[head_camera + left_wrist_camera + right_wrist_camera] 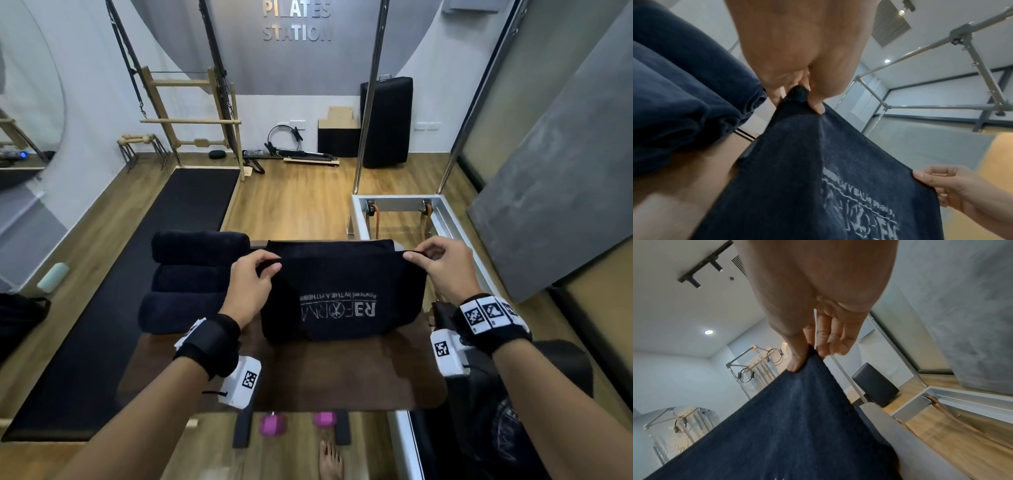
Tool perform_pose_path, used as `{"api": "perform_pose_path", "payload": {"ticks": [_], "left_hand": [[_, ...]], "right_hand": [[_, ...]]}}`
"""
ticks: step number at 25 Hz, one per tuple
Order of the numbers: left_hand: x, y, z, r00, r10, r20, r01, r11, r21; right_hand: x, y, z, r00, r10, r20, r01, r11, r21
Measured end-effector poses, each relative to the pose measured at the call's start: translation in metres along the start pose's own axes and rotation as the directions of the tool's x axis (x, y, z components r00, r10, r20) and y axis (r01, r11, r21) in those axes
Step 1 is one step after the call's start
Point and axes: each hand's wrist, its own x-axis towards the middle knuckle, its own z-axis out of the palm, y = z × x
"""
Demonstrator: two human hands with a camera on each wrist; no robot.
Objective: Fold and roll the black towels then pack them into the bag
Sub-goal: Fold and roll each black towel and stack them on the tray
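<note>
A black towel (339, 294) with grey printed lettering lies across a brown padded bench (325, 373), its near part raised. My left hand (255, 270) pinches the towel's left corner between thumb and fingers. My right hand (428, 258) pinches the right corner at the same height. The wrist views show each pinch close up: left hand (807, 99) on the towel (818, 178), right hand (807, 356) on the towel (787, 426). Three rolled black towels (191, 277) are stacked to the left of it. A black bag (513, 387) sits low at the right, partly behind my right forearm.
Two pink dumbbells (294, 423) lie on the floor under the bench's near edge, by a bare foot (330, 460). A long black mat (137, 274) runs along the left. A metal reformer frame (404, 212) with upright poles stands at the right.
</note>
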Motion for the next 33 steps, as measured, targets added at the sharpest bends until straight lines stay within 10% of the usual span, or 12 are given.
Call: {"api": "perform_pose_path", "payload": {"ticks": [6,12,17,33], "left_hand": [[0.077,-0.011,0.052,0.940,-0.249,-0.231,0.250,0.968,-0.025],[0.113,-0.041,0.092,0.880,-0.439,-0.182,0.469,0.864,0.184],[0.116,-0.057,0.098,0.929,-0.339,-0.148,0.370,0.846,0.385],[0.098,-0.036,0.083,0.950,-0.191,-0.246,0.257,0.927,0.272]], "right_hand": [[0.089,0.026,0.035,0.985,0.139,0.104,-0.132,0.988,-0.075],[0.135,0.059,0.079,0.935,0.291,0.203,-0.254,0.948,-0.190],[0.143,0.080,0.099,0.897,0.343,0.280,-0.294,0.934,-0.203],[0.116,0.074,0.094,0.958,0.203,0.203,-0.139,0.947,-0.289]]}}
